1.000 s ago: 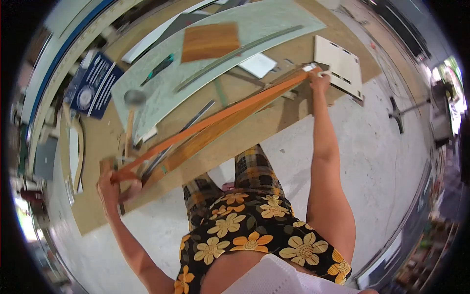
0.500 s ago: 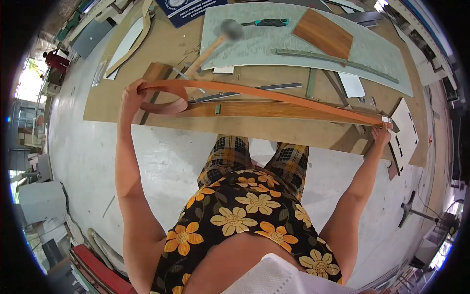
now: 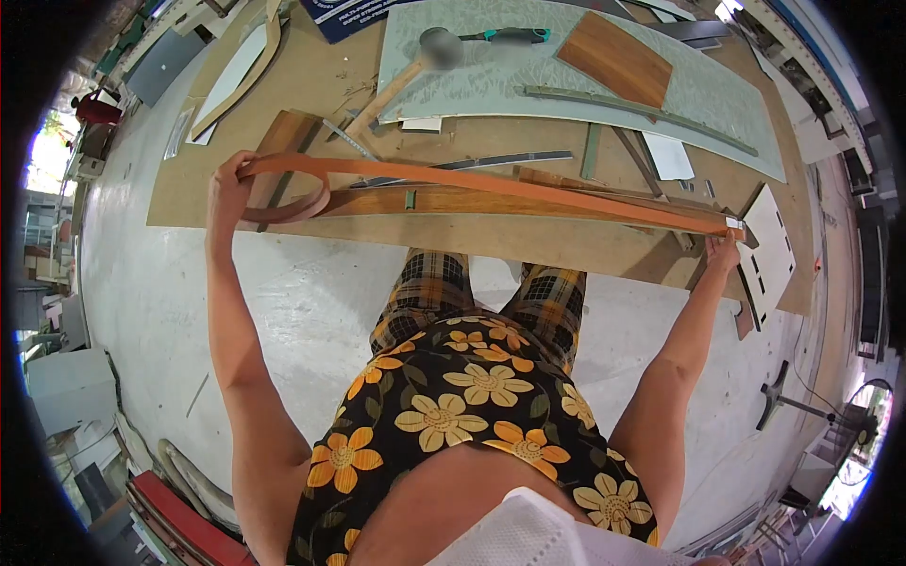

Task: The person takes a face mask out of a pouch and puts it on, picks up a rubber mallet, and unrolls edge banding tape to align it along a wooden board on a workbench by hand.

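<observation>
A long orange-brown strip of edge banding (image 3: 491, 183) is stretched above the table between my two hands. My left hand (image 3: 229, 179) is closed on its coiled end, where a loop hangs to the right of the fingers. At the other end my right hand (image 3: 722, 250) pinches the strip by a small white label (image 3: 734, 224). Just beneath the strip lies a long wooden board (image 3: 453, 201) near the table's front edge, with a small green piece (image 3: 411, 199) on it. The fingertips of both hands are partly hidden.
On the brown table (image 3: 377, 231), a mallet (image 3: 401, 85) and a teal-handled tool (image 3: 514, 36) lie by a pale green panel (image 3: 472, 90). A wood offcut (image 3: 618, 58), metal strips (image 3: 472, 168) and a slotted white panel (image 3: 769, 250) lie around. A fan (image 3: 854, 424) stands at right.
My left hand has moved a little left with the coil, and the strip spans slightly farther. My right hand still holds its end; the whole view has shifted slightly.
</observation>
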`<state>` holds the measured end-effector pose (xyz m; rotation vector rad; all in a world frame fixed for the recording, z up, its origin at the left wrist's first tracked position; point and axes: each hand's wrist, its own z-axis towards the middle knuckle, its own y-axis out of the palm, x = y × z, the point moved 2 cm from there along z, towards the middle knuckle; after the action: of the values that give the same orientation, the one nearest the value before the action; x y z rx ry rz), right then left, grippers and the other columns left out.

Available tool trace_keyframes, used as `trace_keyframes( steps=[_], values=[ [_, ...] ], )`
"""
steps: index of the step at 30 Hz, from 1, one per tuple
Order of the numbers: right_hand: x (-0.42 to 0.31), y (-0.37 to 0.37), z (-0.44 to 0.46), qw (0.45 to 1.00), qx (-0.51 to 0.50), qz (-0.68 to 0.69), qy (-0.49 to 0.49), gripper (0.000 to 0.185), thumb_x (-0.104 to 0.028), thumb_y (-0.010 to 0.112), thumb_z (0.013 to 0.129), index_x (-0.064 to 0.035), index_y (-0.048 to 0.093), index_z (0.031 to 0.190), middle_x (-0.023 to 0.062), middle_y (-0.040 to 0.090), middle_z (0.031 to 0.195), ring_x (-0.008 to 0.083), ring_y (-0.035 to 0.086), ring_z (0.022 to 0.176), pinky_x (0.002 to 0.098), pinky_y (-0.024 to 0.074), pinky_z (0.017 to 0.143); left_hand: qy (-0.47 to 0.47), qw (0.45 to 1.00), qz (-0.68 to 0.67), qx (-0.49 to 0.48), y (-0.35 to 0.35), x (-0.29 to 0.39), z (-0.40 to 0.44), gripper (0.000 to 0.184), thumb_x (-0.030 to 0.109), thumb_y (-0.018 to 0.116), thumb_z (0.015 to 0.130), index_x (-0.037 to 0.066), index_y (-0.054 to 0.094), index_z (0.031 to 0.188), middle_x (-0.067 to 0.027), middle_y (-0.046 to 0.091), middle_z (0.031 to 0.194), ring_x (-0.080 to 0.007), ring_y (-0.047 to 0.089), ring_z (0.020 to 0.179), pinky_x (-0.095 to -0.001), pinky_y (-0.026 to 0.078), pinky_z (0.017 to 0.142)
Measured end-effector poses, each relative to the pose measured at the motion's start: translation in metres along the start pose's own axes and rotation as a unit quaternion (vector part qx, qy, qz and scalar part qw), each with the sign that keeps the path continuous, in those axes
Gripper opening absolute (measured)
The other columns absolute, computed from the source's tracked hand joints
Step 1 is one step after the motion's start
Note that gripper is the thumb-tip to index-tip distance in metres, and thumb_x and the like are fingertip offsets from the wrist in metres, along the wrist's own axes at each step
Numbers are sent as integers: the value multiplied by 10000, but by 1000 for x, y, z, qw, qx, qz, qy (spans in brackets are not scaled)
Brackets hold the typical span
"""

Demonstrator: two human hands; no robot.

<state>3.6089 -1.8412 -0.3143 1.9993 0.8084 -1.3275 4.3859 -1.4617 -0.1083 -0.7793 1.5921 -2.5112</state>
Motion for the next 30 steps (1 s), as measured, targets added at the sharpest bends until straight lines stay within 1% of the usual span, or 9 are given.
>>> trace_keyframes(
  steps=[3,6,9,11,13,19,22,23,30],
  values=[
    [-1,2,-9,1000,16,-20,-12,400,-199,554,876,57,435,1160,222,505,1120,353,553,970,478,522,768,-15,1000,6,-16,-10,1,-8,227,-55,555,759,34,607,961,-144,638,795,-220,633,727,-296,470,649],
    [2,0,-7,1000,-19,-6,-19,415,-184,542,879,23,402,1210,216,498,1140,343,559,963,473,522,764,-66,995,-27,-67,-15,1,-19,185,-36,567,771,14,608,944,-137,639,785,-203,634,725,-298,471,654],
    [15,-16,33,987,-135,79,30,422,-148,554,867,25,389,1215,210,505,1135,329,567,948,473,525,754,-66,994,-29,-84,-17,-11,-34,156,3,599,769,-10,612,923,-126,635,757,-174,627,714,-288,468,657],
    [9,-11,22,987,-148,38,52,586,-337,293,916,2,177,1381,255,246,1395,408,263,1294,477,298,1046,-100,990,-26,-98,-20,-14,-46,146,35,619,762,-5,626,902,-127,627,734,-172,615,688,-287,461,644],
    [8,-8,14,997,-76,-8,6,516,-258,386,907,41,289,1316,260,347,1326,406,359,1237,505,376,980,-122,986,-16,-115,-21,-15,-56,144,51,622,764,0,631,898,-131,621,723,-167,598,663,-294,454,630],
    [12,-11,24,999,-48,-17,-14,337,-119,508,888,73,442,1157,215,518,1121,358,561,996,486,526,781,-177,970,25,-164,-13,-15,-82,126,58,621,752,14,657,864,-152,594,659,-188,582,608,-318,441,589],
    [13,-10,13,999,-29,-16,-6,347,-138,519,881,26,455,1180,184,519,1141,340,561,1008,500,522,773,-128,978,-38,-162,8,-16,-99,130,50,617,740,23,659,860,-182,606,715,-260,614,653,-343,460,609],
    [12,-7,7,999,-34,4,6,355,-149,523,878,2,457,1192,173,519,1150,338,551,1025,509,513,780,-122,979,7,-166,16,-13,-102,151,41,613,727,39,658,871,-186,618,772,-327,614,733,-376,475,651],
    [10,14,-47,988,-134,81,-13,440,-208,574,851,-170,391,1250,133,455,1239,346,484,1093,562,457,834,-79,993,15,-88,59,-29,-107,341,-14,599,714,107,625,1032,-176,633,822,-335,619,779,-390,480,664]
  ],
)
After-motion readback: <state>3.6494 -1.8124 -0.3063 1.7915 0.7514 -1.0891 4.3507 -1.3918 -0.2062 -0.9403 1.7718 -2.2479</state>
